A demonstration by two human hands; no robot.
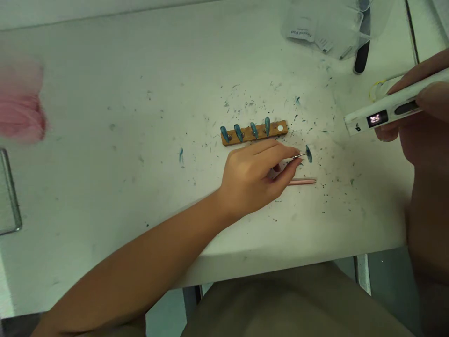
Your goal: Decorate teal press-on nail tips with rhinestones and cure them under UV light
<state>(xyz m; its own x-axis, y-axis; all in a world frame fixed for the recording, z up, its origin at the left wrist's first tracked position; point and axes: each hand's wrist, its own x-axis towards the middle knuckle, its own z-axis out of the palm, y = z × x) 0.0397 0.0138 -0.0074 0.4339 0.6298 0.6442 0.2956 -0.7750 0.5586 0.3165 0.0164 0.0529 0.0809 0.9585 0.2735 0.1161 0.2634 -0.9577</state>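
Observation:
My left hand (257, 171) is closed in a pinch, with thumb and fingertips on a small metal nail tip holder (299, 155). A dark teal false nail (308, 153) sits at the holder's far end, just beyond my fingertips. My right hand (419, 140) is wrapped around a white pen-shaped electric device (393, 110) with a small lit display. The device's blunt end is above and to the right of the teal nail, apart from it. Behind my left hand lies a wooden stand (249, 135) carrying several more teal false nails (238, 133) in a row.
A thin pink stick (302, 181) lies partly under my left hand. Teal scraps and dust are scattered over the white table (140, 117). A clear bag (322, 28) with alcohol pads and a black-ended tool (362, 58) are at the back right; a blurred pink thing (23, 110) is at left.

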